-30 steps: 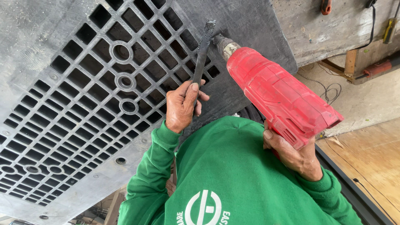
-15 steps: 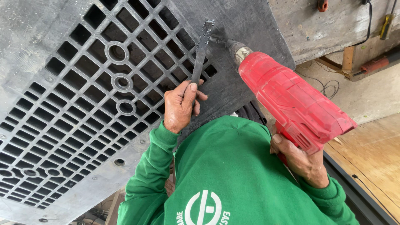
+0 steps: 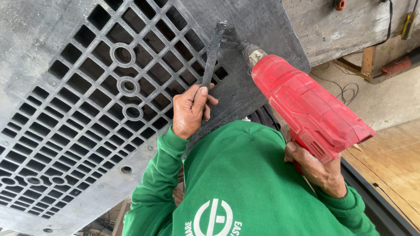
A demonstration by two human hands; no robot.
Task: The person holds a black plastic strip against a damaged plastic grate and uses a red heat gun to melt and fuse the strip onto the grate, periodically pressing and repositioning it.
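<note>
My left hand [image 3: 190,111] pinches a thin black plastic strip [image 3: 213,48] and presses it against the solid part of a large black grid pallet [image 3: 78,87]. The strip's upper end lies on the pallet surface. My right hand [image 3: 317,168] grips the handle of a red heat gun [image 3: 306,105]. Its metal nozzle [image 3: 250,51] points at the strip's upper end, a short way off. Green sleeves cover both of my arms.
A grey concrete slab [image 3: 341,26] stands behind the pallet at the upper right. A thin black cable [image 3: 345,89] lies on the floor beside it. A wooden board [image 3: 389,166] lies at the lower right, and a yellow-handled tool [image 3: 409,24] is at the top right.
The heat gun has shifted slightly right and down, its nozzle still aimed at the strip's end. My left hand keeps the strip in the same place.
</note>
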